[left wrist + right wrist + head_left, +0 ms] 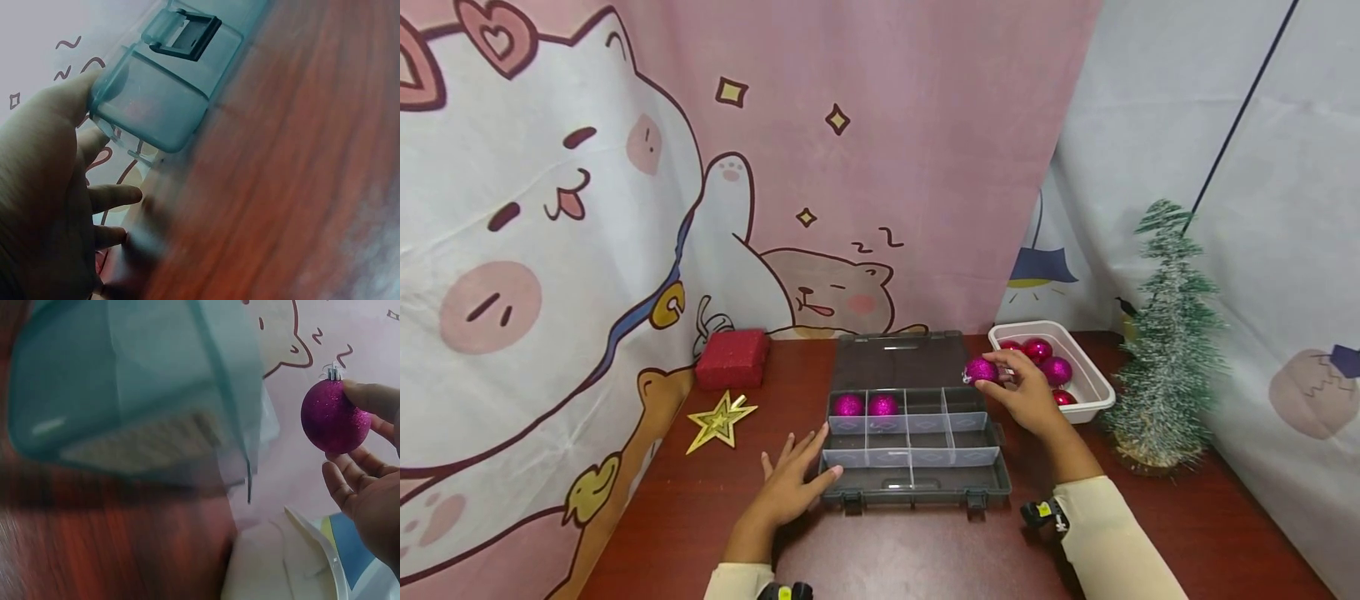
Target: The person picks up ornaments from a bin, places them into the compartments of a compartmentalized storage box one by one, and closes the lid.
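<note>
My right hand [1024, 395] pinches a glittery magenta Christmas ball [981, 371] above the right rear of a clear grey divided box [917, 482]. In the right wrist view the same Christmas ball [335, 417] shows its silver cap, thumb on one side and fingers beneath. Two more magenta balls, a left one [849, 406] and a right one [882, 406], lie in the two back-left compartments. My left hand [792, 483] rests at the box's left edge with fingers spread. The left wrist view shows its thumb against the box's corner [150, 112].
Behind the right hand, a white tub [1093, 379] holds several red and magenta balls. A small frosted tree [1168, 358] stands at the right. Left of the box lie a gold star [721, 422] and a red block [732, 359]. The box's lid [891, 362] leans open toward the curtain.
</note>
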Demonstrator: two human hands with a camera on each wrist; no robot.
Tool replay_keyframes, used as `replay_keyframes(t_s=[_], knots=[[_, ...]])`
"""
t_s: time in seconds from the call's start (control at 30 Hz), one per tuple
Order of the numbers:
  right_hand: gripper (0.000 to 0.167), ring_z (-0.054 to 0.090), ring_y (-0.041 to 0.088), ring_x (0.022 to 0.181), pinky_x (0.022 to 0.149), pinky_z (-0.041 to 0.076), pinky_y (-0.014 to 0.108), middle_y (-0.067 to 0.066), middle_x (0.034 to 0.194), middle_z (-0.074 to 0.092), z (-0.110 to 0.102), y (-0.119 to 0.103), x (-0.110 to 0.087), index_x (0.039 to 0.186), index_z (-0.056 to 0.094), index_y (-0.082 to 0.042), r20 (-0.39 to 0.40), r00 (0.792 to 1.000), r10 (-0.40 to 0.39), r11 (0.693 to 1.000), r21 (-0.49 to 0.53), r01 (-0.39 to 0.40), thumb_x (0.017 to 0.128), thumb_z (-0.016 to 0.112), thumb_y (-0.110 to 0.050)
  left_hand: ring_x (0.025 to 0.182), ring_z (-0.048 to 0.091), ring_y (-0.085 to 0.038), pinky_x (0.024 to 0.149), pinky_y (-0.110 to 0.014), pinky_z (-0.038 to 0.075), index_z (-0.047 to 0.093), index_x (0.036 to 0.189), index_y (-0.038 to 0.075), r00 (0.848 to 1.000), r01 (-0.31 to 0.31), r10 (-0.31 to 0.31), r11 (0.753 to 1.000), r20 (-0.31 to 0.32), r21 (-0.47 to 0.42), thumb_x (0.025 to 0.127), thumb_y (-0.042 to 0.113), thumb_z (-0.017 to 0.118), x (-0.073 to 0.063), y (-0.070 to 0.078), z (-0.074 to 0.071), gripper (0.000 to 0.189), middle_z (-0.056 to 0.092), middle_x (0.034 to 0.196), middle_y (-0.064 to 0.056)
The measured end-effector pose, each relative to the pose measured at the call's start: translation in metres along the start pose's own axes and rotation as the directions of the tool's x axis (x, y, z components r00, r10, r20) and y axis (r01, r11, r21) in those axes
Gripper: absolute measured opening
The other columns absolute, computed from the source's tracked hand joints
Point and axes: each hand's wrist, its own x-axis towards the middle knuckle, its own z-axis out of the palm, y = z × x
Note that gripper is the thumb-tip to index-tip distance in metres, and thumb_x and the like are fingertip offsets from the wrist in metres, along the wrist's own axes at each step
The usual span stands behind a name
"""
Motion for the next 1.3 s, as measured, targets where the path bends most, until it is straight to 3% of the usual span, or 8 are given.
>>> replay_keyframes(t_s=[0.17, 0.43, 0.57, 0.87, 1.03, 1.13, 1.3], knots=[[0.046, 0.068, 0.036, 0.115, 0.096, 0.062, 0.027, 0.022, 0.135, 0.069, 0.008, -0.004, -0.001, 0.137, 0.073, -0.001, 0.030, 0.999, 0.017, 1.000, 0.003, -0.017, 0.093, 0.087, -0.006, 0.167, 0.014, -0.060, 0.118, -0.091, -0.015, 0.033, 0.173, 0.032, 1.000, -0.001, 0.001, 1.000, 0.001, 0.003, 0.102, 0.062, 0.065, 0.001, 0.000, 0.000, 0.083, 0.041, 0.175, -0.020], [0.046, 0.073, 0.035, 0.111, 0.091, 0.058, 0.012, 0.026, 0.134, 0.067, 0.020, -0.009, 0.002, 0.135, 0.071, 0.006, 0.045, 0.999, 0.030, 0.993, 0.109, -0.035, 0.093, 0.085, -0.001, 0.166, 0.013, -0.061, 0.118, -0.091, -0.014, 0.036, 0.173, 0.029, 1.000, -0.008, 0.008, 1.000, -0.008, -0.016, 0.102, 0.058, 0.067, -0.002, 0.004, -0.003, 0.083, 0.043, 0.174, -0.020], [0.046, 0.073, 0.035, 0.110, 0.090, 0.059, 0.013, 0.028, 0.132, 0.067, 0.026, -0.010, 0.002, 0.136, 0.070, 0.008, 0.048, 0.998, 0.042, 0.988, 0.143, -0.048, 0.093, 0.084, 0.002, 0.166, 0.013, -0.061, 0.118, -0.091, -0.014, 0.035, 0.173, 0.029, 1.000, -0.007, 0.007, 1.000, -0.006, -0.019, 0.101, 0.058, 0.067, -0.003, 0.005, -0.004, 0.083, 0.043, 0.174, -0.021], [0.049, 0.073, 0.043, 0.115, 0.100, 0.064, 0.046, 0.025, 0.130, 0.066, 0.039, -0.019, 0.008, 0.138, 0.068, 0.004, 0.082, 0.992, 0.099, 0.992, 0.066, -0.104, 0.093, 0.086, -0.004, 0.168, 0.011, -0.057, 0.120, -0.089, -0.016, 0.031, 0.174, 0.034, 1.000, 0.006, -0.006, 1.000, 0.008, 0.011, 0.102, 0.063, 0.064, 0.001, 0.001, -0.002, 0.085, 0.039, 0.177, -0.016], [0.047, 0.076, 0.045, 0.113, 0.099, 0.063, 0.057, 0.027, 0.129, 0.069, 0.046, -0.021, 0.010, 0.135, 0.069, 0.005, 0.089, 0.990, 0.108, 0.994, 0.026, -0.110, 0.093, 0.087, -0.007, 0.167, 0.011, -0.058, 0.119, -0.089, -0.016, 0.031, 0.174, 0.034, 1.000, 0.009, -0.009, 1.000, 0.006, 0.010, 0.101, 0.064, 0.065, 0.001, 0.001, -0.001, 0.085, 0.040, 0.176, -0.016], [0.046, 0.077, 0.044, 0.110, 0.096, 0.064, 0.056, 0.027, 0.129, 0.070, 0.053, -0.022, 0.011, 0.133, 0.070, 0.005, 0.100, 0.987, 0.125, 0.992, -0.004, -0.125, 0.092, 0.087, -0.008, 0.167, 0.012, -0.058, 0.119, -0.090, -0.015, 0.032, 0.174, 0.033, 1.000, 0.008, -0.008, 1.000, 0.002, 0.010, 0.101, 0.062, 0.065, 0.000, 0.001, -0.001, 0.085, 0.040, 0.176, -0.016], [0.045, 0.077, 0.039, 0.106, 0.092, 0.066, 0.043, 0.025, 0.128, 0.070, 0.064, -0.018, 0.011, 0.132, 0.071, 0.004, 0.124, 0.981, 0.152, 0.988, -0.029, -0.150, 0.091, 0.088, -0.006, 0.167, 0.012, -0.058, 0.119, -0.090, -0.016, 0.032, 0.174, 0.034, 1.000, 0.007, -0.007, 1.000, 0.007, 0.005, 0.101, 0.063, 0.065, 0.000, 0.002, -0.002, 0.085, 0.040, 0.176, -0.016]])
